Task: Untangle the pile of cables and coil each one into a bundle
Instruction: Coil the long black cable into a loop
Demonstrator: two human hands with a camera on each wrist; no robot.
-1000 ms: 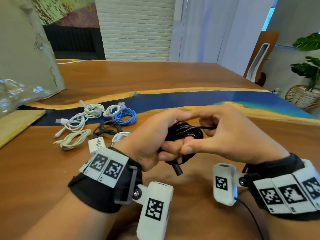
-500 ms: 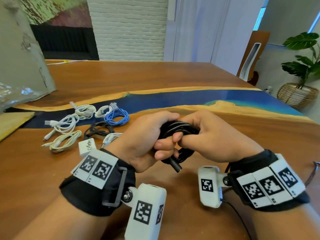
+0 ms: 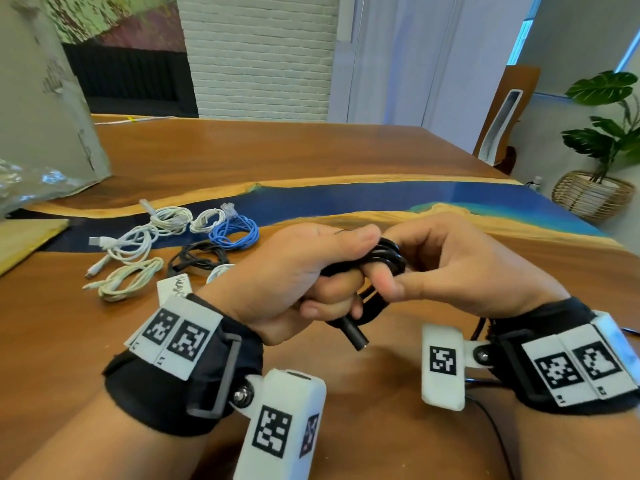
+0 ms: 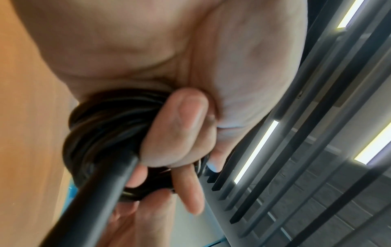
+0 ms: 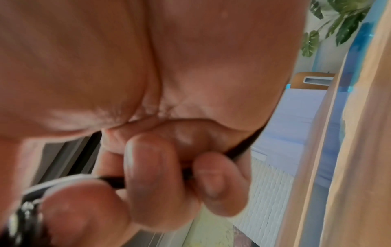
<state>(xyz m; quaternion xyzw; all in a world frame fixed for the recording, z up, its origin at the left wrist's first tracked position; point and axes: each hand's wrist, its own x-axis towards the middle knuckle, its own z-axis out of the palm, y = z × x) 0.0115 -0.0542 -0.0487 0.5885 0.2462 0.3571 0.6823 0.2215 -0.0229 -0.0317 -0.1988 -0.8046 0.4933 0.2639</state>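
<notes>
While the left hand (image 3: 298, 271) grips a coiled black cable (image 3: 384, 261) above the wooden table (image 3: 52, 341), its plug end (image 3: 353, 337) points down toward the viewer. Right hand (image 3: 457, 268) pinches a strand at the coil. Farther left on the table lie the bundled white cables (image 3: 138, 237), blue cable (image 3: 235, 230) and a second black cable (image 3: 197, 259).

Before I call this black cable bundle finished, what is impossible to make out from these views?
- Black cable coil: head view, its middle is covered by the left hand and right hand; loop count unreadable.
- Its far end: only one black barrel plug shows.
- Right wrist view: blurred; thin black strand mostly behind fingers.
- Small white tag: print too small.
</notes>
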